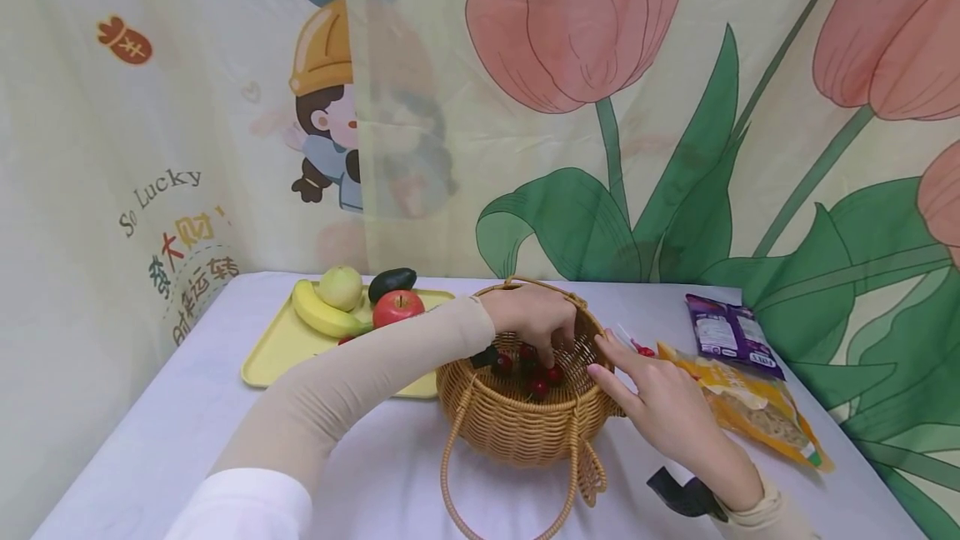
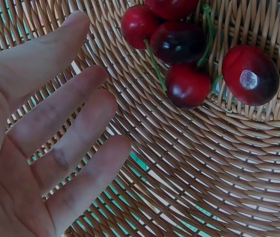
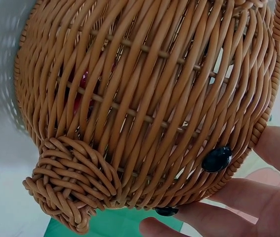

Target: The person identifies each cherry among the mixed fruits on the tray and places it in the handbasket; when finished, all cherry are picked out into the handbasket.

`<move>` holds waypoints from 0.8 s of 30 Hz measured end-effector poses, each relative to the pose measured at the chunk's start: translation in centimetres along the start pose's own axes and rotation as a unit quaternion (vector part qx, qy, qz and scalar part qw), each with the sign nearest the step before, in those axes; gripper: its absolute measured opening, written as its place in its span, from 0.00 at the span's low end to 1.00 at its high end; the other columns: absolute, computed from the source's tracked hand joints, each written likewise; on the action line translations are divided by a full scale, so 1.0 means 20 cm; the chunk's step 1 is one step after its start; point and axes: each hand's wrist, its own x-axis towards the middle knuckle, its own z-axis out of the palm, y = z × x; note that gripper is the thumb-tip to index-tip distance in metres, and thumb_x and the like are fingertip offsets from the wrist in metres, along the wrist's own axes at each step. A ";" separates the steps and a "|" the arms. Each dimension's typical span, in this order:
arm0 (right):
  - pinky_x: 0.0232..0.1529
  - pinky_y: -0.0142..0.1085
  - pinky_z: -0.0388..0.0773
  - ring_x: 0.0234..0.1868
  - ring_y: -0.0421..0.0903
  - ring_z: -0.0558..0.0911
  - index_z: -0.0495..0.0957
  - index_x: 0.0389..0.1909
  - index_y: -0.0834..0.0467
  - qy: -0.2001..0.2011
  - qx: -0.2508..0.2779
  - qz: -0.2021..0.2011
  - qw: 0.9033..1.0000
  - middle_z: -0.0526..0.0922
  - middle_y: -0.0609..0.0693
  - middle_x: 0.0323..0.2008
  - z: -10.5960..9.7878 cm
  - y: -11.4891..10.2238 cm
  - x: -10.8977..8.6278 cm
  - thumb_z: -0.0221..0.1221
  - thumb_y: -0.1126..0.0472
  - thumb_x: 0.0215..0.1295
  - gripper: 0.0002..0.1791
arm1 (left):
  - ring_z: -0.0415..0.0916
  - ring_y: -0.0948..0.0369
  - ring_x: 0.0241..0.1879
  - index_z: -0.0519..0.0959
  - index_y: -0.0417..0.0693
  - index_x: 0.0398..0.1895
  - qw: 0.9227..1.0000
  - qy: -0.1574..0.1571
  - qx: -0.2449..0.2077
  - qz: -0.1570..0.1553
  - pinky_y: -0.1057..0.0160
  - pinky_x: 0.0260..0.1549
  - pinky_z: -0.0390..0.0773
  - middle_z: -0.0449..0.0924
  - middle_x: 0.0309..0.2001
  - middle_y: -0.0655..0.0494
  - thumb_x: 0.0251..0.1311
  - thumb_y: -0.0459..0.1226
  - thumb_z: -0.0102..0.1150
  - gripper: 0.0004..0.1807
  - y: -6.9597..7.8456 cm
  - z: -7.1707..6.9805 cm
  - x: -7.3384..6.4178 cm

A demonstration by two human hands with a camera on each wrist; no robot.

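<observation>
A round wicker basket (image 1: 510, 432) stands on the table with several dark red cherries (image 1: 537, 388) inside. Over its opening reaches my left hand (image 1: 536, 315), fingers pointing down into it. In the left wrist view the left fingers (image 2: 75, 133) are spread and loosely bent with nothing in them, beside the cherries (image 2: 186, 86) and apart from them. At the basket's right rim is my right hand (image 1: 667, 398), its fingers extended against the edge. The right wrist view shows these right fingers (image 3: 243, 195) beside a black button (image 3: 217, 159) on the wickerwork.
Left of the basket a yellow tray (image 1: 270, 357) carries a banana (image 1: 322, 315), a red apple (image 1: 397, 305), a pale round fruit (image 1: 341, 287) and an avocado (image 1: 392, 282). A purple packet (image 1: 731, 336) and an orange bag (image 1: 757, 411) lie to the right. A handle loop (image 1: 446, 473) hangs in front.
</observation>
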 end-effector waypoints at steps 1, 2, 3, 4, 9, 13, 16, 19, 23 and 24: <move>0.30 0.36 0.79 0.45 0.58 0.87 0.73 0.71 0.53 0.001 0.000 0.000 1.000 0.75 0.59 0.69 0.00 0.00 0.00 0.53 0.40 0.76 0.31 | 0.84 0.68 0.45 0.89 0.60 0.52 1.000 0.000 -0.001 -0.001 0.67 0.48 0.83 0.91 0.44 0.64 0.54 0.47 0.78 0.20 0.00 0.00 0.00; 0.29 0.35 0.77 0.44 0.57 0.87 0.73 0.71 0.53 0.001 0.001 0.000 1.000 0.75 0.59 0.69 0.00 0.00 0.00 0.53 0.40 0.76 0.31 | 0.84 0.68 0.45 0.89 0.60 0.52 1.000 0.000 -0.002 -0.001 0.67 0.48 0.83 0.91 0.44 0.64 0.54 0.47 0.78 0.21 0.00 0.00 0.00; 0.28 0.34 0.77 0.44 0.58 0.88 0.73 0.71 0.54 0.002 0.001 -0.001 1.000 0.76 0.59 0.69 0.00 0.00 0.00 0.53 0.41 0.76 0.31 | 0.84 0.68 0.45 0.89 0.60 0.52 1.000 0.000 -0.003 -0.001 0.67 0.48 0.83 0.91 0.44 0.64 0.54 0.47 0.78 0.21 0.00 0.00 0.00; 0.27 0.34 0.76 0.44 0.58 0.87 0.73 0.71 0.54 0.003 0.001 -0.001 1.000 0.76 0.59 0.69 0.00 0.00 0.00 0.53 0.41 0.76 0.31 | 0.84 0.68 0.45 0.89 0.60 0.52 1.000 0.000 -0.003 -0.001 0.67 0.48 0.83 0.91 0.44 0.64 0.54 0.47 0.78 0.21 0.00 0.00 0.00; 0.34 0.42 0.83 0.52 0.62 0.86 0.73 0.71 0.54 0.007 0.000 -0.005 1.000 0.76 0.59 0.68 0.00 0.00 0.00 0.54 0.41 0.76 0.31 | 0.83 0.68 0.44 0.89 0.61 0.51 1.000 -0.007 0.003 0.002 0.67 0.47 0.83 0.90 0.43 0.65 0.54 0.47 0.78 0.20 0.01 0.00 0.01; 0.35 0.43 0.84 0.53 0.62 0.86 0.74 0.71 0.54 0.004 0.002 -0.003 1.000 0.76 0.59 0.68 0.00 0.00 0.00 0.54 0.40 0.76 0.31 | 0.83 0.67 0.45 0.89 0.61 0.50 1.000 -0.020 0.014 0.013 0.66 0.47 0.82 0.90 0.43 0.66 0.55 0.47 0.77 0.18 0.01 -0.02 0.00; 0.33 0.40 0.83 0.51 0.62 0.86 0.73 0.71 0.54 0.001 0.004 -0.002 1.000 0.76 0.59 0.69 0.00 0.00 0.00 0.53 0.40 0.76 0.31 | 0.84 0.67 0.44 0.90 0.60 0.50 0.999 -0.021 0.015 0.022 0.68 0.46 0.83 0.90 0.44 0.65 0.56 0.45 0.77 0.17 0.02 -0.05 0.00; 0.32 0.39 0.83 0.52 0.62 0.86 0.73 0.71 0.55 -0.002 0.006 0.001 1.000 0.75 0.59 0.69 0.00 0.00 0.00 0.53 0.39 0.76 0.32 | 0.85 0.67 0.43 0.89 0.56 0.51 1.000 -0.014 0.003 0.024 0.68 0.44 0.84 0.91 0.44 0.62 0.57 0.44 0.76 0.17 0.02 -0.09 -0.02; 0.28 0.35 0.80 0.47 0.60 0.88 0.73 0.71 0.55 -0.004 0.009 0.003 1.000 0.75 0.59 0.69 0.00 0.00 0.00 0.53 0.39 0.76 0.32 | 0.86 0.67 0.43 0.88 0.54 0.54 1.000 -0.007 -0.018 0.019 0.69 0.44 0.84 0.91 0.44 0.60 0.58 0.43 0.75 0.19 0.02 -0.14 -0.06; 0.25 0.33 0.77 0.41 0.57 0.88 0.73 0.72 0.55 -0.005 0.009 0.006 1.000 0.75 0.59 0.69 0.00 0.00 0.00 0.53 0.39 0.76 0.32 | 0.86 0.68 0.43 0.88 0.54 0.55 1.000 -0.004 -0.024 0.019 0.69 0.44 0.83 0.91 0.44 0.60 0.59 0.43 0.75 0.20 0.02 -0.15 -0.07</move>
